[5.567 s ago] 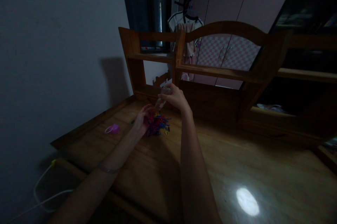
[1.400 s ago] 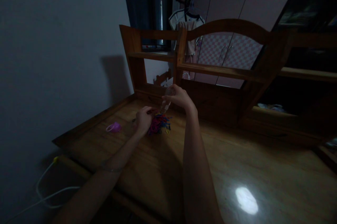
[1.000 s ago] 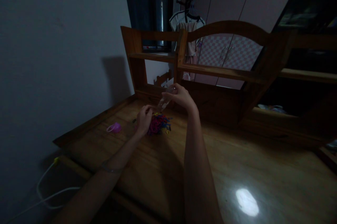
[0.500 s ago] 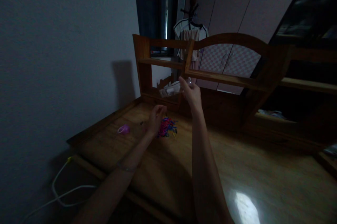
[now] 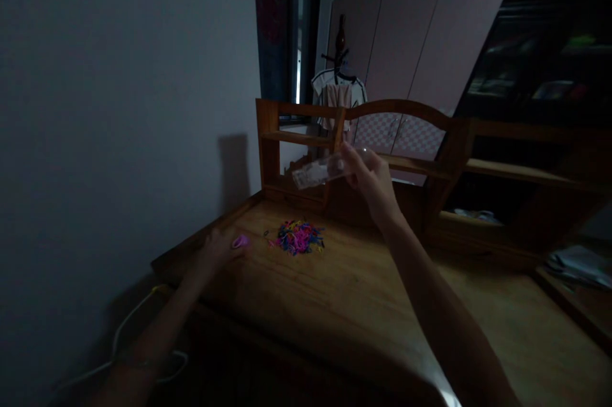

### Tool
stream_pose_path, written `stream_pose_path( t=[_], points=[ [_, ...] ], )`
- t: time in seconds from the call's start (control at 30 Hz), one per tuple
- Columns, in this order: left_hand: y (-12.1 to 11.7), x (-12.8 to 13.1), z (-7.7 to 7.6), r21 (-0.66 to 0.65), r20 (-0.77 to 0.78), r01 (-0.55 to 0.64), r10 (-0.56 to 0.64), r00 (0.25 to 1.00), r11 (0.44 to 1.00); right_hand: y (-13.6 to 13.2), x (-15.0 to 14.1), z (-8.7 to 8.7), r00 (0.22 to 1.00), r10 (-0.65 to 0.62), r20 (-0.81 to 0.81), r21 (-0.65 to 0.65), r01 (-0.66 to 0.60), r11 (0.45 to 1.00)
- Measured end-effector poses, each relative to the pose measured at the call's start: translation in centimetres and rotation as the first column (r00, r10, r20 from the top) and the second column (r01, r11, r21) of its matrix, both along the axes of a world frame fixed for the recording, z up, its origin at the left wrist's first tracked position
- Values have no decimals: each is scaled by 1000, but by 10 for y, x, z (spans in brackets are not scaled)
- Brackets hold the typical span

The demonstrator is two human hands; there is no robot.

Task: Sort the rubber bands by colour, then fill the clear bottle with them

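My right hand (image 5: 370, 177) is closed around the end of a clear plastic bottle (image 5: 318, 172), held nearly level above the table. The bottle's other end points left, and a pale label shows through it. My left hand (image 5: 217, 251), slightly blurred, reaches low over the table with its fingers apart beside a small purple cap (image 5: 241, 241). Its fingertips are close to the cap; whether they touch it I cannot tell. A pile of small coloured rubber bands (image 5: 300, 238) lies on the table between my hands, with a few loose ones at its left.
The wooden table (image 5: 335, 298) has a shelf unit (image 5: 401, 107) along its back. A wall (image 5: 191, 75) borders the left side. A white cable (image 5: 125, 321) hangs by the front left corner. Papers (image 5: 581, 266) lie at the right. Clothes (image 5: 337, 97) hang behind the shelf.
My left hand has moved left from the rubber band pile to the purple cap. My right hand still holds the bottle, now somewhat further right. The view has tilted upward.
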State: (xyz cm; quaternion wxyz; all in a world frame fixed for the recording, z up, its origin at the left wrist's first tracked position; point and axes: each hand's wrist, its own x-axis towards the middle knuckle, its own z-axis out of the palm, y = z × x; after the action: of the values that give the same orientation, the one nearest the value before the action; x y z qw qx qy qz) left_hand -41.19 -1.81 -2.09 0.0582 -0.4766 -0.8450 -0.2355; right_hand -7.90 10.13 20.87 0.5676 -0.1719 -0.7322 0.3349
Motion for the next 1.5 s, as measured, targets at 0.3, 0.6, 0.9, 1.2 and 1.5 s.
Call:
stream_pose_path(
  t=[0.3, 0.6, 0.9, 1.2, 1.5],
  points=[
    [61, 59, 38, 332, 92, 144, -184, 979, 932, 78, 146, -109, 996, -14, 92, -585, 65, 808],
    [160, 268, 46, 612, 689, 449, -718, 104, 652, 123, 256, -193, 995, -91, 41, -688, 94, 719],
    [166, 296, -5, 612, 646, 494, -751, 137, 617, 89, 239, -203, 982, -45, 183, -656, 156, 738],
    [157, 297, 3, 617, 620, 496, -766, 170, 610, 65, 230, -201, 962, 126, 242, -643, 62, 763],
    [148, 300, 7, 561, 590, 538, -759, 274, 630, 64, 231, -205, 942, 176, 286, -633, 48, 773]
  ],
)
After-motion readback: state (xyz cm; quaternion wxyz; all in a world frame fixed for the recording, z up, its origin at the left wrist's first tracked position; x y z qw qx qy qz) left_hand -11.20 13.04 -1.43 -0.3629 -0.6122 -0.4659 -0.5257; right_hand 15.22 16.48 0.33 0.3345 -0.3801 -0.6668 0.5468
